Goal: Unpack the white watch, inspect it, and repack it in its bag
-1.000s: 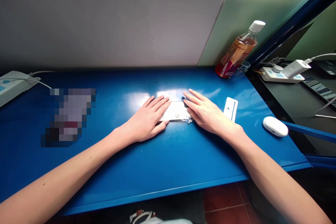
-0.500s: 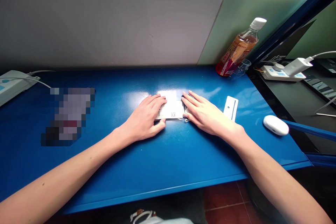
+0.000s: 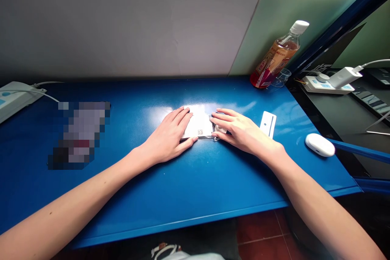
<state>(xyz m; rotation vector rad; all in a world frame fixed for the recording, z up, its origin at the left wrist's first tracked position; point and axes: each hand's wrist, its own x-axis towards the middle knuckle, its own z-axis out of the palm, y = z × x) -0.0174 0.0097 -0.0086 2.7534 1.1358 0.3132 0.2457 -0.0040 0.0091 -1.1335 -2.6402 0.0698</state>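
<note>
A flat white piece (image 3: 201, 121) with a small QR code near its front edge lies on the blue desk, washed out by glare. My left hand (image 3: 167, 136) rests over its left end, fingers stretched across the top and thumb along the near edge. At the other end, my right hand (image 3: 240, 128) has its fingers spread over a small pale item (image 3: 221, 128) with a dark edge. A short beaded chain (image 3: 216, 138) shows by the right thumb. What lies under the palms is hidden.
Right of my hand lie a white card-like piece (image 3: 268, 123) and a white rounded case (image 3: 320, 145). A drink bottle (image 3: 277, 57) stands at the back right beside a clear cup (image 3: 282, 78). Power strips (image 3: 18, 97) sit at both sides; a blurred-out object (image 3: 85, 130) lies left.
My right fingers have lifted and spread apart, uncovering more of the pale item. My left thumb has slid slightly right along the near edge. The white piece has barely shifted.
</note>
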